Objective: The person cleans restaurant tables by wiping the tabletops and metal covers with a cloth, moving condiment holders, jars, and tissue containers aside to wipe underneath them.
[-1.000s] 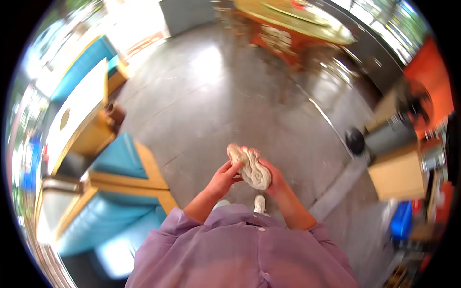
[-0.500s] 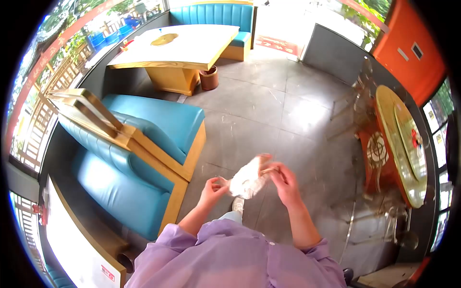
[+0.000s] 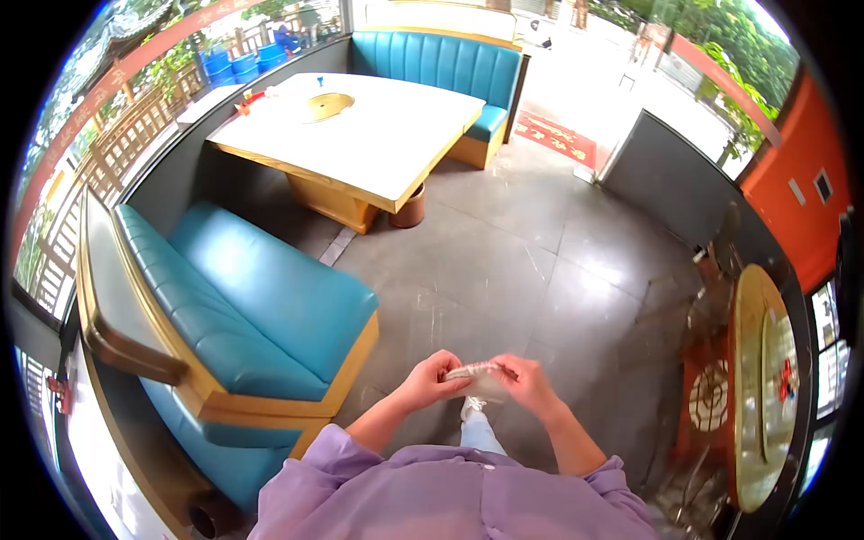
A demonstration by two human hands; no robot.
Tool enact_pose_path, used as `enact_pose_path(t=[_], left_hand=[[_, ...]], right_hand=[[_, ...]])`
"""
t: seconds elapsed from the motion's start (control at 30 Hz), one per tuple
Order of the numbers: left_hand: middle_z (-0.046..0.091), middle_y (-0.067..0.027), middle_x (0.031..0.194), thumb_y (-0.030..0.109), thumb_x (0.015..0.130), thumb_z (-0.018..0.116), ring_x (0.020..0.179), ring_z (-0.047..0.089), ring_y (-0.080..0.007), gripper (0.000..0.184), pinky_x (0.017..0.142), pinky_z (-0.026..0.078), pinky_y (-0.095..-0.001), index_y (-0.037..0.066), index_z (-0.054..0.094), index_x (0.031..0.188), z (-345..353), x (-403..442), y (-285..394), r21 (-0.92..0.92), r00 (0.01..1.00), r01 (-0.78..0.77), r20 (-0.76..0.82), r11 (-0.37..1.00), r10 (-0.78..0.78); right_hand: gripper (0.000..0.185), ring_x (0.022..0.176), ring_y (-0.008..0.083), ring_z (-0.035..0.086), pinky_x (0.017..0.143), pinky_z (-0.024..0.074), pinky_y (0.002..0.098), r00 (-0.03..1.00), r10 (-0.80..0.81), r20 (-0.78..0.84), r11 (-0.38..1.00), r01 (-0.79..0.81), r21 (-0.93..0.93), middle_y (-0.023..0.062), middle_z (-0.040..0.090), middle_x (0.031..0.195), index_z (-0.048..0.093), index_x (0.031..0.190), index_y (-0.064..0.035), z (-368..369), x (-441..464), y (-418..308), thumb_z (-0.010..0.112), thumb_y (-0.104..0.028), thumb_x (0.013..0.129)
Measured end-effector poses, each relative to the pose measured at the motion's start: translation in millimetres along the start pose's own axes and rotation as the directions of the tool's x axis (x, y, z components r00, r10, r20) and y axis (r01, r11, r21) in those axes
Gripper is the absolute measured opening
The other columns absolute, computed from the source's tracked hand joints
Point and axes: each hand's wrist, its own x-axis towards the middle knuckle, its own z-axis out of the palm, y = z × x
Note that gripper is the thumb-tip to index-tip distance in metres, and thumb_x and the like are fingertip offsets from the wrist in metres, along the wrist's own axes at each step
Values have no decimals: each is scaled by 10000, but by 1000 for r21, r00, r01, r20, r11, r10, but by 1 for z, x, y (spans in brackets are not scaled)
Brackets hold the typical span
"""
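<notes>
In front of my waist, a thin, whitish, see-through piece (image 3: pixel 474 371) with a bunched upper edge is stretched between my hands. I cannot make out whether it is plastic or cloth. My left hand (image 3: pixel 435 380) pinches its left end, fingers closed. The right end is gripped by my right hand (image 3: pixel 529 385), also closed. Below the piece, a white shoe (image 3: pixel 472 407) shows on the dark tiled floor (image 3: pixel 468 270).
At left stands a blue padded bench (image 3: pixel 261 288) with a wooden frame. Ahead are a white-topped table (image 3: pixel 387 144), a brown bin (image 3: pixel 409 211) and a red doormat (image 3: pixel 556 137). A round table (image 3: pixel 751 396) with chairs lines the right side.
My hands have come closer together, and the hanging, crumpled white piece is now drawn into a narrow band between them. The view has shifted forward across the room and tilted up.
</notes>
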Motion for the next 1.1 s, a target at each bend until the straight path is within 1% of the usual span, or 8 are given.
enact_pose_path(t=[0.13, 0.27, 0.47, 0.63, 0.73, 0.93, 1.03, 1.1], left_hand=[[511, 11, 672, 272, 823, 686, 654, 454, -67, 275, 571, 394, -247, 51, 532, 774, -17, 79, 6, 75, 991, 103, -89, 992, -96], [488, 6, 647, 278, 817, 688, 620, 429, -82, 291, 547, 381, -271, 45, 522, 764, -46, 138, 24, 226, 962, 92, -273, 970, -28], [479, 3, 635, 246, 813, 685, 599, 424, -84, 268, 527, 367, -265, 40, 520, 766, -121, 201, 24, 198, 844, 189, -533, 962, -56], [498, 17, 646, 186, 810, 692, 556, 468, -68, 205, 484, 381, -228, 53, 537, 793, -203, 287, 16, -73, 862, 184, -468, 980, -197], [517, 14, 659, 153, 820, 679, 551, 484, -66, 173, 467, 394, -219, 54, 537, 813, -263, 355, 18, -198, 856, 124, -474, 972, -206], [524, 14, 702, 158, 853, 647, 588, 479, -57, 161, 517, 402, -206, 49, 529, 840, -370, 437, 45, -248, 726, 59, -654, 967, -213], [531, 0, 797, 171, 864, 632, 651, 485, -67, 169, 572, 401, -209, 52, 523, 916, -395, 442, 33, -309, 627, -47, -749, 950, -213], [524, -14, 905, 173, 869, 620, 698, 484, -80, 217, 605, 402, -220, 65, 507, 1019, -406, 453, 19, -269, 336, 20, -905, 963, -260]], right_hand=[[452, 784, 217, 608, 724, 464, 335, 868, 242, 434, 970, -224, -92, 97, 652, 856, 647, 969, -67, -40, 83, 53, 701, -451, 739], [411, 744, 226, 589, 701, 464, 335, 632, 328, 702, 930, -87, -357, 83, 662, 842, 662, 1012, -93, -62, 177, 112, 708, -388, 728], [278, 811, 123, 560, 734, 447, 292, 761, 141, 634, 981, -193, 14, 53, 638, 867, 633, 998, -39, -108, 321, 135, 670, -224, 794], [319, 848, 118, 557, 775, 451, 280, 879, 144, 455, 924, -284, 257, 28, 630, 938, 605, 1061, -50, -105, 436, 161, 664, -245, 815], [305, 842, 124, 573, 767, 467, 283, 932, 201, 300, 961, -247, 122, 46, 640, 929, 605, 1055, -44, -104, 516, 154, 653, -242, 827], [290, 850, 203, 620, 759, 485, 307, 994, -82, 76, 994, 76, 80, 106, 638, 916, 589, 1059, -33, -67, 714, 114, 627, -212, 834], [374, 1046, 258, 551, 860, 449, 368, 958, -283, 39, 930, 284, -233, 123, 546, 1099, 524, 1157, -74, -37, 762, 104, 610, -217, 822], [433, 1129, 272, 491, 920, 406, 400, 926, -365, 95, 863, 375, -339, 126, 496, 1194, 492, 1208, -96, 5, 796, 127, 613, -248, 821]])
